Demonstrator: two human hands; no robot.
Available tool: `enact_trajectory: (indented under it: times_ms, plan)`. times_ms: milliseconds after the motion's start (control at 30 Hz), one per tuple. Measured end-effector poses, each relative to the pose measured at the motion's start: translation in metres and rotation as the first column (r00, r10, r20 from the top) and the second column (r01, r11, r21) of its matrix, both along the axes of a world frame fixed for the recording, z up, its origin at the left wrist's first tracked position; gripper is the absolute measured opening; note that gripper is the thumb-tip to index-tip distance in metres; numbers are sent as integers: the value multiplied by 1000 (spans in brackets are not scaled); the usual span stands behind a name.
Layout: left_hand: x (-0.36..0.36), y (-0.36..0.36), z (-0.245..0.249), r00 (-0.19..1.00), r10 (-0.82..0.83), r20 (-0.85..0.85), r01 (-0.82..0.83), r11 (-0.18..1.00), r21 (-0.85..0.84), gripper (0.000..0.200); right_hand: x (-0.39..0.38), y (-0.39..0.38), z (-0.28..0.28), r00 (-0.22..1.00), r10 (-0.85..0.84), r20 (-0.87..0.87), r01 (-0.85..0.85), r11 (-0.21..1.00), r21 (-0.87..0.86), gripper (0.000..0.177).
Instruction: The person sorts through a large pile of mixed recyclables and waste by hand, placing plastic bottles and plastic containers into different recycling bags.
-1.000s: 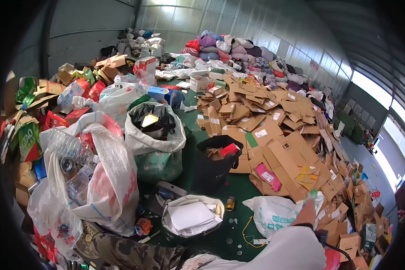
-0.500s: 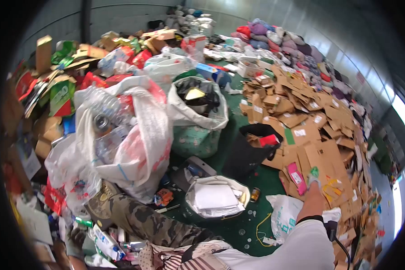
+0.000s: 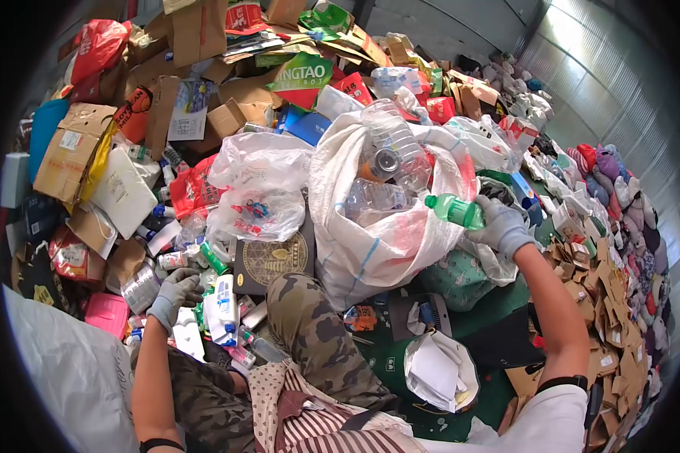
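Observation:
My right hand (image 3: 500, 229), in a grey work glove, is closed around a green plastic bottle (image 3: 455, 211). The bottle lies nearly level at the right rim of a big white woven sack (image 3: 370, 253) that holds clear plastic bottles (image 3: 385, 147). Over a heap of small bottles and packs, my gloved left hand (image 3: 175, 296) hovers with fingers loosely extended and nothing visible in them. Near it are a white bottle with a blue cap (image 3: 223, 309) and another green bottle (image 3: 214, 258).
A clear plastic bag (image 3: 261, 170) and a dark box with a gold emblem (image 3: 276, 260) lie between the heap and sack. A paper-filled bag (image 3: 440, 374) stands on the green floor. Flattened cardboard (image 3: 604, 340) covers the right side; mixed boxes pile behind.
My view has turned left. My right arm has swung from above the flattened cardboard to the white sack, with the green bottle in hand. My left hand shows more fully now.

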State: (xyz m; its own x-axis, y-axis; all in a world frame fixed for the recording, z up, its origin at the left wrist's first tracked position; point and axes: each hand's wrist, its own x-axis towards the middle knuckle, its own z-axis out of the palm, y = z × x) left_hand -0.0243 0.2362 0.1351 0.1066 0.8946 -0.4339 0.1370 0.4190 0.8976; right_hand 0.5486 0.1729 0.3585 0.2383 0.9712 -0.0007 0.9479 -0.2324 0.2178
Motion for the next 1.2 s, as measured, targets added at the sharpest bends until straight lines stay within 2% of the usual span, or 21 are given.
enact_trajectory:
  times_ms: [100,233,267,300,333,367,467,500,567,633,700,767,833,867,900,933,967,1033,1067,1167,1200]
  plan:
    - [1,0,5,999,-24,-25,24,1000,18,34,-40,66,-7,912,246,328,-161,950,-266,60]
    - [5,1,13,998,-39,-45,42,998,47,30,-55,147,-87,522,356,775,-149,933,-328,39]
    - [6,-2,21,994,-63,-91,70,995,73,32,-41,166,-114,544,375,750,-280,924,-259,26]
    - [-6,-1,18,949,-132,-286,202,952,231,32,-45,170,-117,635,391,666,-276,920,-277,31]
    - [-16,-10,34,938,-182,-295,287,884,369,33,-48,173,-119,719,395,572,-271,917,-293,36]
    - [-25,-20,56,966,-175,-189,234,903,360,33,-24,180,-128,699,519,492,-432,855,-288,45]
    - [-68,-59,70,935,97,340,-241,880,410,34,-68,149,-74,922,378,81,-336,886,-319,69]
    - [-83,-70,58,857,203,474,-402,838,369,35,-43,155,-81,903,430,-18,-424,881,-210,69]
    - [-117,-89,-11,754,460,469,-635,693,341,38,15,169,-97,846,526,92,-532,845,58,71]
    - [-123,-119,-85,525,787,325,-844,529,83,41,-17,148,-74,877,325,355,-372,925,72,76]
    - [-122,-160,-170,452,870,194,-863,482,-149,47,-25,144,-64,805,520,286,-587,767,259,57]
    - [-106,-203,-276,535,838,-105,-845,531,-64,54,-109,125,-71,779,626,-32,-541,696,472,41]
    - [-68,-210,-281,488,716,-500,-814,579,35,71,-215,112,-104,624,771,-130,-619,588,520,39]
    - [-62,-202,-274,476,638,-606,-774,630,56,77,-268,110,-129,568,780,-263,-614,614,496,36]
    - [-56,-191,-262,456,549,-701,-726,684,64,83,-310,115,-161,463,798,-385,-675,599,431,36]
    - [-56,-168,-240,486,319,-814,-698,702,-141,91,-351,124,-199,332,837,-435,-761,510,400,39]
    - [-61,-154,-235,437,229,-870,-637,761,-120,94,-392,131,-230,266,849,-457,-858,425,289,42]
    - [-68,-129,-239,310,60,-949,-488,867,-105,98,-444,140,-309,248,808,-534,-965,252,-68,64]
    - [-75,-119,-245,231,-25,-973,-464,876,-133,99,-459,142,-360,178,895,-410,-974,101,-203,67]
    - [-107,-117,-277,305,29,-952,-534,833,-146,89,-494,156,-454,-72,973,-219,-851,-175,-496,63]
    - [-115,-125,-276,361,89,-928,-545,828,-133,75,-501,164,-470,-47,971,-236,-809,-176,-561,57]
